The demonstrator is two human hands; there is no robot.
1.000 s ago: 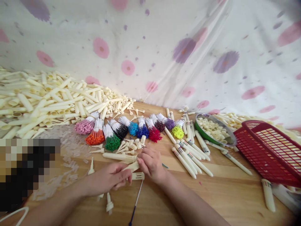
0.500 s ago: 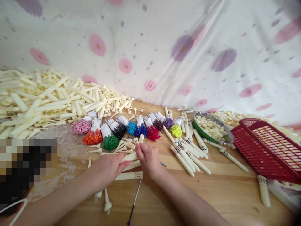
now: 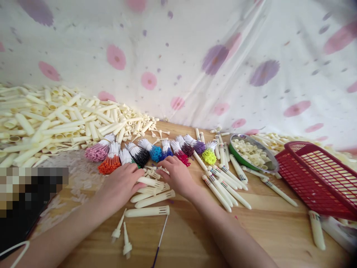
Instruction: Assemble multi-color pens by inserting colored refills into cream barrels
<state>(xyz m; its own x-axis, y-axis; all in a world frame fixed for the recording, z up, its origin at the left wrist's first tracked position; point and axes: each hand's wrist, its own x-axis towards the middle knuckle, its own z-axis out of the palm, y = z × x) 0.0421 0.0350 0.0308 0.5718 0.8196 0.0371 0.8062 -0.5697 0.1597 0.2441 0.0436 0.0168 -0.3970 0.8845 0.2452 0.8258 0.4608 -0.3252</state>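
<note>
My left hand (image 3: pixel 125 181) pinches the end of a cream pen barrel (image 3: pixel 150 181) between thumb and fingers, just above several similar barrels (image 3: pixel 154 199) on the table. My right hand (image 3: pixel 176 175) reaches over small cream slotted pen parts (image 3: pixel 152 172), its thumb and fingers apart around them; the fingertips are partly hidden. Nearer me lies another slotted barrel (image 3: pixel 147 211), with a thin white-and-purple refill (image 3: pixel 161 238) at its slotted end. Two cream pointed pieces (image 3: pixel 126 242) lie beside it.
Bundled refills with coloured ends, such as orange (image 3: pixel 108 163) and yellow (image 3: pixel 209 156), line the back. A barrel heap (image 3: pixel 55 119) is at left. At right are multicolour pens (image 3: pixel 220 190), a green-sided bowl (image 3: pixel 241 160) of small parts and a red basket (image 3: pixel 315 178).
My hands have moved apart from the barrel they held together. My right hand has shifted up to the small parts, and several barrels now show between my hands.
</note>
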